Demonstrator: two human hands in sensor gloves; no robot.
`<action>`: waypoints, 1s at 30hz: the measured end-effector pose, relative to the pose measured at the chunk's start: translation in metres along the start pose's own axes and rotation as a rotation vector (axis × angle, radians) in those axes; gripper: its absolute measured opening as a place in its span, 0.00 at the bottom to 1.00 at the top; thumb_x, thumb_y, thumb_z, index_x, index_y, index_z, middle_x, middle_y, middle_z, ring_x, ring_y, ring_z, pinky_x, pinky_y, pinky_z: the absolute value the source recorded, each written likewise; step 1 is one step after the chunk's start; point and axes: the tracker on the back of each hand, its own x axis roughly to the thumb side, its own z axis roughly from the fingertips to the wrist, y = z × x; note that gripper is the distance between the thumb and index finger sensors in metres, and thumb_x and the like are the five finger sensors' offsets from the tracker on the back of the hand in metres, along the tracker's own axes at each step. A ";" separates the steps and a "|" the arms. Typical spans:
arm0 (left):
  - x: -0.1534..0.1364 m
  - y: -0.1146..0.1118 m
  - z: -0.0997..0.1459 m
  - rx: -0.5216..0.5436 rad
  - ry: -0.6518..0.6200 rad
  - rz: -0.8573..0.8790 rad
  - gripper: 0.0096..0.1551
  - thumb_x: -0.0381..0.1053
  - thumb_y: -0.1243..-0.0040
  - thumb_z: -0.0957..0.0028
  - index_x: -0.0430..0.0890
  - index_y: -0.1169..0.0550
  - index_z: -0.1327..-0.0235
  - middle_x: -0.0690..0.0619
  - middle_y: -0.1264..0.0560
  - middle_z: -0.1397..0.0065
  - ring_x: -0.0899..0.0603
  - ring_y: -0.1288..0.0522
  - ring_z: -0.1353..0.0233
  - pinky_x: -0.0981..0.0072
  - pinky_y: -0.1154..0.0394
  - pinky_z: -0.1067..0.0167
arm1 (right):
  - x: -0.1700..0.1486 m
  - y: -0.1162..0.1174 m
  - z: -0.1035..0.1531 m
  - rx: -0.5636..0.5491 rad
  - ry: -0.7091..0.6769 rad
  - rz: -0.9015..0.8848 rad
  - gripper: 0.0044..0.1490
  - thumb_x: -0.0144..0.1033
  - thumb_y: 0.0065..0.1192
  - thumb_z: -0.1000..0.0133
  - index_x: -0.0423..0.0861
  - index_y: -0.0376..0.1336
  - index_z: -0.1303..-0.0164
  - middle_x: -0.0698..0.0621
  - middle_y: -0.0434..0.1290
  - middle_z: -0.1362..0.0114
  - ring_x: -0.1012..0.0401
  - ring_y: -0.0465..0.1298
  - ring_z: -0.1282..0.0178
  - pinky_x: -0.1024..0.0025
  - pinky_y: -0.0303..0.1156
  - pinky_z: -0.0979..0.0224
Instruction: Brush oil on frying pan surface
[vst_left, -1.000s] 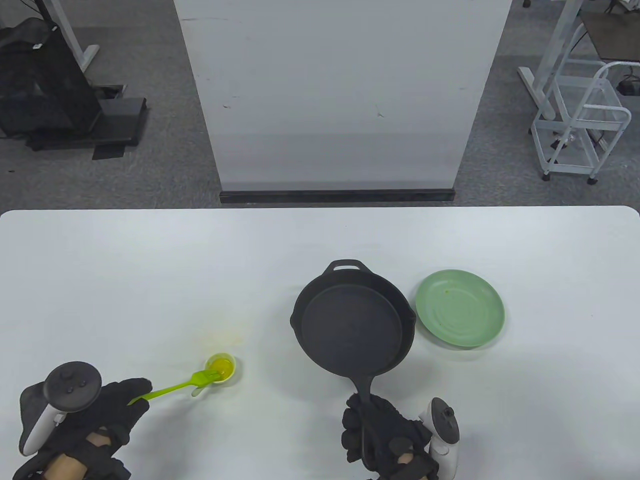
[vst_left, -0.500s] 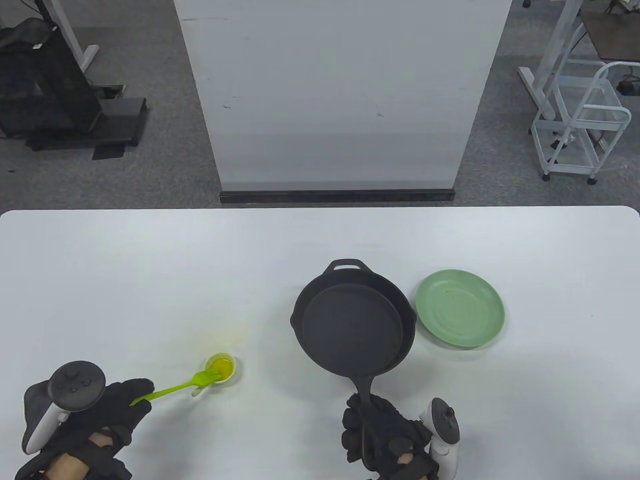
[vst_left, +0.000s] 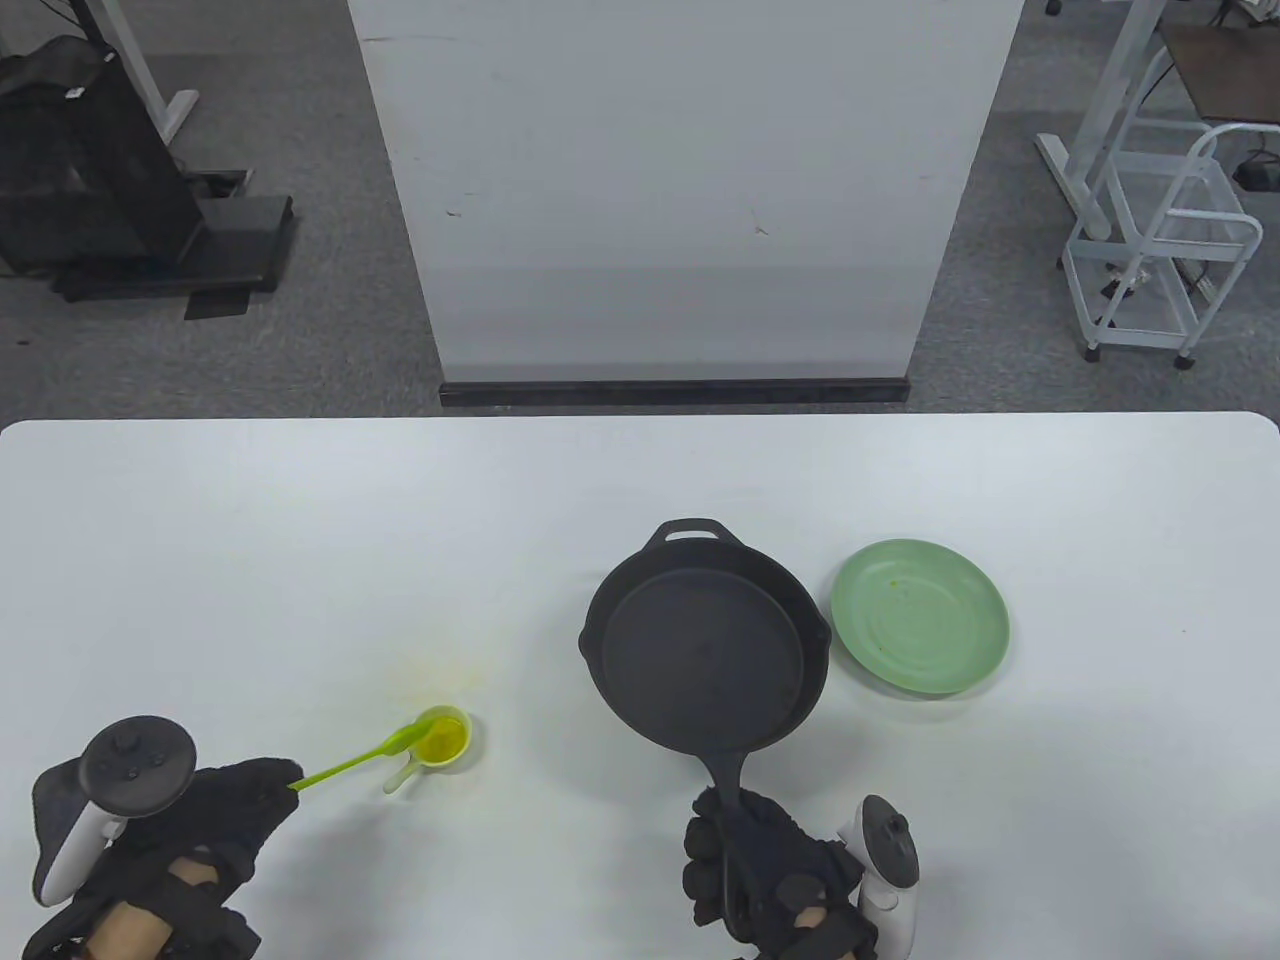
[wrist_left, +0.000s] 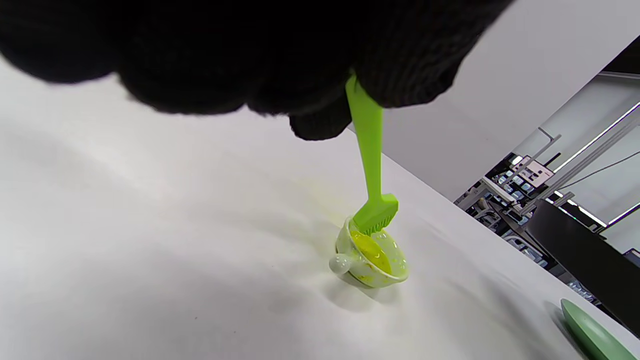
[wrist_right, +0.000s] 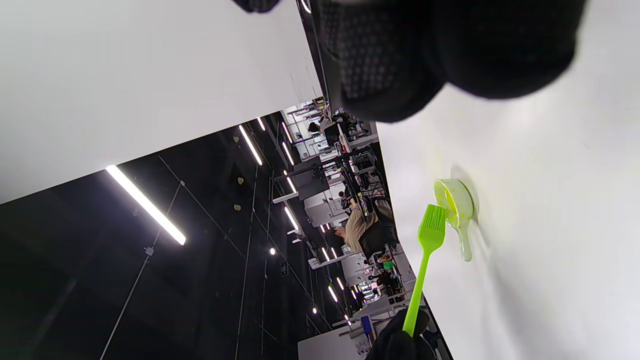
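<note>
While the left hand (vst_left: 215, 815) pinches the tail end of the lime-green silicone brush (vst_left: 362, 761), its flat, ribbed bristle head sits at the rim of the small oil cup (vst_left: 440, 740), just above the yellow oil, bristles angled down into the cup mouth in the left wrist view. Cup is pale, glossy, round, with a stubby side handle pointing toward the near edge; faint yellow smear on the table (vst_left: 300, 560) just behind it. Brush handle is thin, straight, smooth plastic. Right hand (vst_left: 765, 870) is wrapped closed around the long handle of the frying pan (vst_left: 705, 655): black, matte cast iron, round, with a small loop helper handle on the far side and a pour spout on each side. Pan rests flat on the white tabletop, well right of the cup; cooking surface looks dry and dull. Round, ridged, pale-green plate (vst_left: 920, 615) lies just right of the pan, not touching.
</note>
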 end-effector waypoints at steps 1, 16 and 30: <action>-0.001 0.000 -0.001 -0.007 0.005 0.010 0.28 0.54 0.40 0.51 0.42 0.18 0.43 0.49 0.18 0.56 0.39 0.20 0.62 0.47 0.22 0.59 | 0.000 0.000 0.000 0.000 0.000 0.000 0.37 0.40 0.52 0.46 0.28 0.52 0.38 0.34 0.68 0.46 0.55 0.80 0.61 0.66 0.81 0.62; -0.023 0.006 -0.015 -0.219 0.233 0.222 0.28 0.56 0.42 0.49 0.38 0.15 0.50 0.54 0.17 0.69 0.44 0.20 0.74 0.53 0.20 0.72 | 0.000 0.000 0.000 0.002 0.006 0.000 0.37 0.40 0.52 0.46 0.28 0.52 0.38 0.34 0.68 0.46 0.55 0.80 0.61 0.66 0.81 0.62; -0.026 0.014 -0.018 -0.212 0.222 0.336 0.28 0.56 0.40 0.50 0.36 0.15 0.51 0.55 0.16 0.71 0.45 0.19 0.77 0.53 0.19 0.75 | 0.000 0.000 0.000 0.002 0.000 0.001 0.37 0.40 0.52 0.46 0.28 0.52 0.38 0.35 0.68 0.46 0.55 0.80 0.61 0.67 0.81 0.62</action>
